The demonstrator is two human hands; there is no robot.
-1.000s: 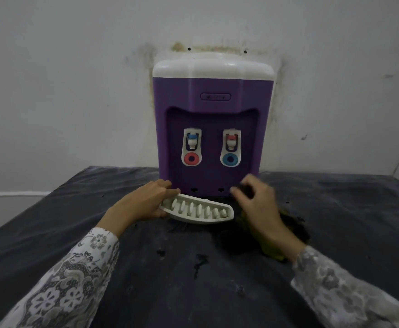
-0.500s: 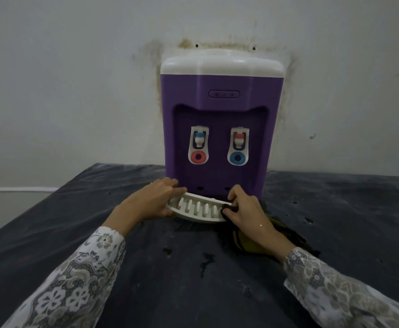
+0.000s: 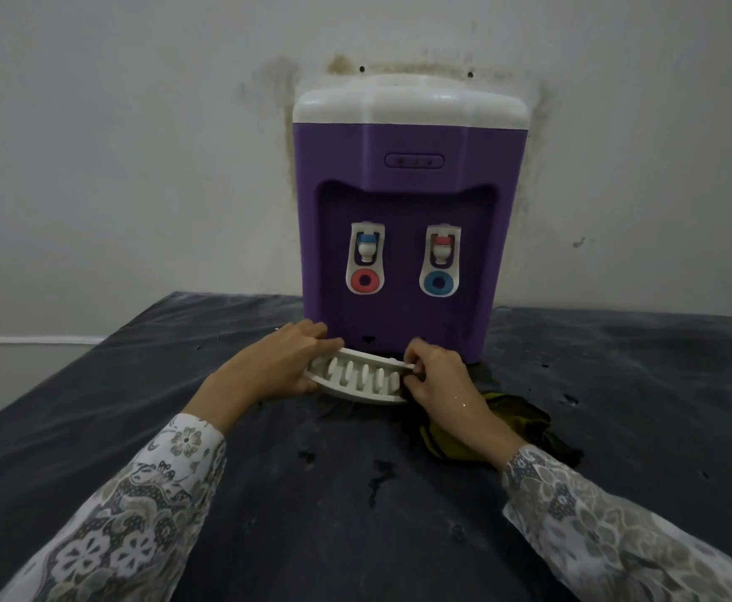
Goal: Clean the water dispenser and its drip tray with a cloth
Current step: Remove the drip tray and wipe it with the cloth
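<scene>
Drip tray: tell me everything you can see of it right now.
The drip tray is a curved, off-white piece that looks like plastic, with a row of oblong slots across its top. It sits at the foot of the purple water dispenser, just in front of its base, slightly tilted, over the dark table. The left hand grips its left end and the right hand pinches its right end. Whether it is seated in the dispenser cannot be told. The cloth lies beside it, under the right wrist.
</scene>
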